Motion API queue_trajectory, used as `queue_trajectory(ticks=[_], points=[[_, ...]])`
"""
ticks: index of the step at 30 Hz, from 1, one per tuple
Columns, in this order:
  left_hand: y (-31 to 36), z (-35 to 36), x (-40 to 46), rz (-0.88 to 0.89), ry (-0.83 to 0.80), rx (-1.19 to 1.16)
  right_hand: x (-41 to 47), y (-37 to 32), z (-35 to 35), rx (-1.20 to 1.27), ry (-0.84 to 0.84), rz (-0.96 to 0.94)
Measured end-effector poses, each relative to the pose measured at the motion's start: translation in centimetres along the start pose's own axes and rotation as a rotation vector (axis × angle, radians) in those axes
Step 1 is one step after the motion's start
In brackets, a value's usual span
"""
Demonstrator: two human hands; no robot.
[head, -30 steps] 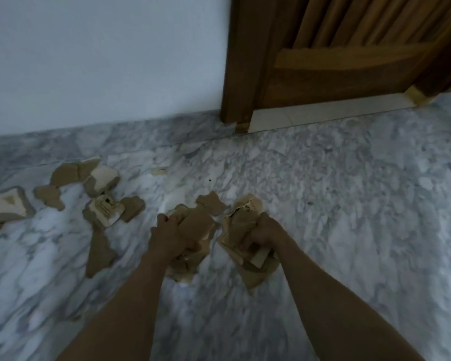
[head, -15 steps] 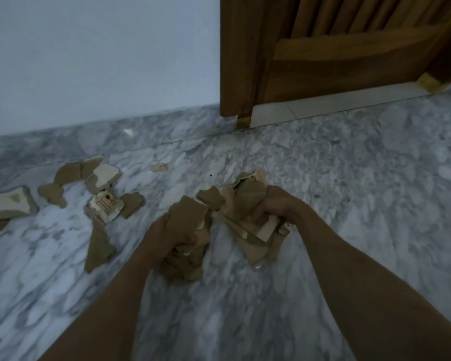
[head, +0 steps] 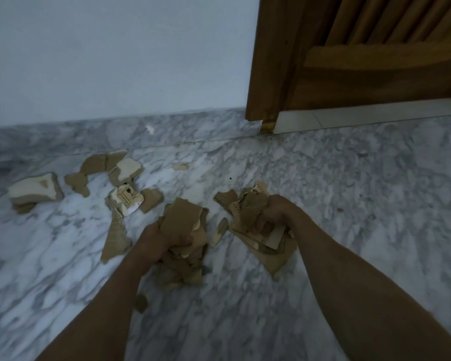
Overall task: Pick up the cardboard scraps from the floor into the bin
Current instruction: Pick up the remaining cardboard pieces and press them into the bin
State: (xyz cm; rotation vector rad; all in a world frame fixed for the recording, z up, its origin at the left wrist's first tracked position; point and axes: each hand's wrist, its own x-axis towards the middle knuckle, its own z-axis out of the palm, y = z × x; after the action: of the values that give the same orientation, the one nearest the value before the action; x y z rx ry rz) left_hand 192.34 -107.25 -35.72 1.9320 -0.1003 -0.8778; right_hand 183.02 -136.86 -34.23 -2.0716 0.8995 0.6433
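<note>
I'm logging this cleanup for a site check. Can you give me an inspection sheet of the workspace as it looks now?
Surface: marble floor, grey-veined, bare to the right.
Job's things: cardboard scraps on floor, scattered left of the hands; no bin in view.
Clutter: small pale chip on the skirting.
Grippers: left hand shut on left bundle of scraps; right hand shut on right bundle of scraps.
Cables: nothing seen.
Surroundings: pale wall; wooden door at upper right.
</note>
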Motion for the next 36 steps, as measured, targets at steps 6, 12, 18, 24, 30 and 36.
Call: queue_trajectory(ticks=[6, 12, 18, 24, 30, 36], points=[[0.3, -1.1, -1.3, -0.047, 0.094, -0.069, -2.5, -1.3, -2.0, 0.115, -0.027, -0.101], [-1.2, -3.4, -3.8, -0.088, 0.139, -0.061, 0.4, -5.9, -0.4, 0.204, -0.101, -0.154], [-3.1, -5.0, -6.6, -0.121, 0.236, -0.143, 2.3, -7.4, 2.9, 0.027, -0.172, -0.017], [-3.9, -7.2, -7.2, -0.133, 0.377, -0.214, -1.4, -7.1, 2.7, 0.214, 0.079, -0.177], [-3.7, -8.8, -3.4, -0.164, 0.389, 0.021, -5.3, -6.9, 0.1, 0.228, 0.033, -0.41], [-3.7, -9.1, -2.2, -0.274, 0.377, -0.095, -5.9, -7.4, 3.5, -0.217, -0.206, -0.378]])
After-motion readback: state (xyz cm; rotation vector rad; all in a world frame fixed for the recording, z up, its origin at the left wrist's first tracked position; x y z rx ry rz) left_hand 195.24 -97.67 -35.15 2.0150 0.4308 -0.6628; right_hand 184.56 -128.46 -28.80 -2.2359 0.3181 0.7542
